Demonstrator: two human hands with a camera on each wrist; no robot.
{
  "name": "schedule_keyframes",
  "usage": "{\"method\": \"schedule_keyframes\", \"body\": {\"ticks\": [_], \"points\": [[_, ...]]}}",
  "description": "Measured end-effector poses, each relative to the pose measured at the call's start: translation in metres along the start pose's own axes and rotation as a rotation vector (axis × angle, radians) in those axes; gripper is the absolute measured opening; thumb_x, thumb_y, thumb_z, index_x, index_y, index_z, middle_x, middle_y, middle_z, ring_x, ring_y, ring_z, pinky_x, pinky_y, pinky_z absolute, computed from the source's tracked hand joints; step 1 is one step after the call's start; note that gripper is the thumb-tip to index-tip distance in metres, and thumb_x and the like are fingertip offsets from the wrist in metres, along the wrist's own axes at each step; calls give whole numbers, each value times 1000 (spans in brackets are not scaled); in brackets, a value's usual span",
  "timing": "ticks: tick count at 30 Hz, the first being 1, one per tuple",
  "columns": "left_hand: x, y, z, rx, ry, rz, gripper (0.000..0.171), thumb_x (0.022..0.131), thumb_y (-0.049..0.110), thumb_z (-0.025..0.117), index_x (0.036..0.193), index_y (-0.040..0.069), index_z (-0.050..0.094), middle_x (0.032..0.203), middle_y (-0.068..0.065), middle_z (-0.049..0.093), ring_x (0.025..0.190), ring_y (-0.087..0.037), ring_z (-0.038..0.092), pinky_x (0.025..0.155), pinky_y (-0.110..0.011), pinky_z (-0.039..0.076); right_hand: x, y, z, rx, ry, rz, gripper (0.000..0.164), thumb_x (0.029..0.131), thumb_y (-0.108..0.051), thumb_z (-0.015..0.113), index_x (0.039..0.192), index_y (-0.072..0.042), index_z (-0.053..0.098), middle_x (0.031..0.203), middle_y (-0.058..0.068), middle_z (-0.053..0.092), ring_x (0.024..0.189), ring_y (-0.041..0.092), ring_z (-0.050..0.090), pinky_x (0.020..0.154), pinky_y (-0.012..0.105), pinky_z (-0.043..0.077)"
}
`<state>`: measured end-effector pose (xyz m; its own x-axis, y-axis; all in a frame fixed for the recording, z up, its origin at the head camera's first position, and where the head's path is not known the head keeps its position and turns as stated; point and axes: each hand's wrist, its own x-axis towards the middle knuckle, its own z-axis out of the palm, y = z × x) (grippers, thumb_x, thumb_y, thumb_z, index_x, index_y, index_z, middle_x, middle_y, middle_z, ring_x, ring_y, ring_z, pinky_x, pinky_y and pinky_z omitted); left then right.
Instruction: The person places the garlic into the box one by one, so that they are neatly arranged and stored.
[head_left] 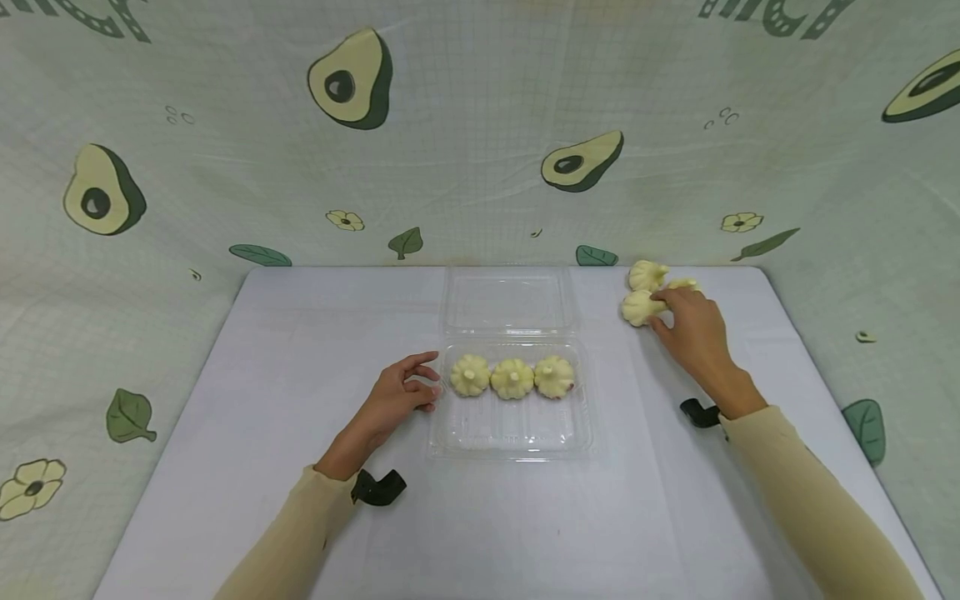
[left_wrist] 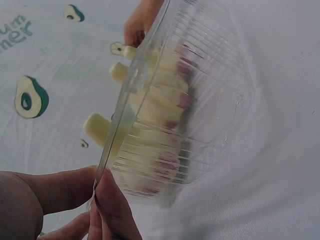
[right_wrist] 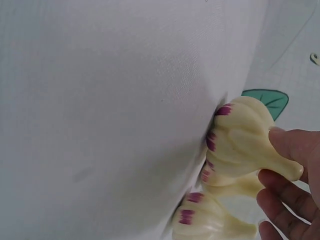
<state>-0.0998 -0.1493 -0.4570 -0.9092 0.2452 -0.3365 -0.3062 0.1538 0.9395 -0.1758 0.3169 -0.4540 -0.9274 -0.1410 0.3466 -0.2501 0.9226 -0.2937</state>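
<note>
Three garlic bulbs [head_left: 512, 379] stand stem up in a row inside a clear plastic container [head_left: 487, 433] with its lid folded back. My left hand [head_left: 405, 387] is at the container's left side; in the left wrist view, thumb and finger [left_wrist: 112, 200] pinch its rim. At the back right, my right hand [head_left: 693, 329] holds a garlic bulb [head_left: 638, 308] by its stem. The right wrist view shows that bulb [right_wrist: 242, 137] between thumb and fingers, purple marks at its base. Two more garlic bulbs [head_left: 647, 275] lie right beside it, one partly behind my hand.
The container's clear lid [head_left: 510, 300] lies toward the back edge of the white table [head_left: 300, 350]. A cloth printed with avocados [head_left: 480, 100] hangs behind and along the sides. Black wrist mounts [head_left: 378, 487] stick out from both sleeves.
</note>
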Motion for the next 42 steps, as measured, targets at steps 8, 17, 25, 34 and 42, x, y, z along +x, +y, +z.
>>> {"method": "schedule_keyframes", "body": {"ticks": [8, 17, 25, 34, 42], "points": [[0, 0, -1, -4, 0, 3, 64, 100, -7, 66, 158, -2, 42, 124, -17, 56, 85, -15, 67, 73, -25, 59, 3, 0, 2, 49, -15, 3, 42, 87, -3, 86, 122, 10, 67, 118, 32, 69, 116, 52, 61, 97, 68, 47], [2, -1, -1, 0, -1, 7, 63, 100, -7, 66, 158, -2, 43, 123, -16, 57, 85, -15, 67, 73, -25, 59, 6, 2, 7, 42, -76, 24, 50, 86, -10, 88, 125, 8, 64, 117, 35, 67, 105, 54, 62, 88, 68, 47], [3, -1, -2, 2, -1, 2, 63, 100, -7, 66, 158, -2, 43, 123, -16, 57, 86, -15, 67, 73, -25, 59, 8, 2, 9, 47, -72, 18, 51, 85, -9, 89, 125, 11, 66, 124, 34, 66, 115, 54, 60, 94, 69, 46], [2, -2, -2, 7, -9, 14, 63, 100, -6, 66, 158, -3, 43, 124, -17, 57, 88, -16, 67, 74, -26, 59, 9, 3, 13, 80, -126, 52, 53, 86, -9, 88, 129, 11, 64, 128, 35, 65, 119, 55, 59, 98, 68, 47], [3, -4, -3, 7, -7, 14, 62, 100, -6, 67, 157, -3, 43, 123, -17, 57, 87, -16, 68, 73, -25, 59, 9, 3, 15, 95, -140, 53, 56, 85, -8, 88, 131, 11, 63, 126, 34, 66, 115, 55, 60, 95, 66, 48]]}}
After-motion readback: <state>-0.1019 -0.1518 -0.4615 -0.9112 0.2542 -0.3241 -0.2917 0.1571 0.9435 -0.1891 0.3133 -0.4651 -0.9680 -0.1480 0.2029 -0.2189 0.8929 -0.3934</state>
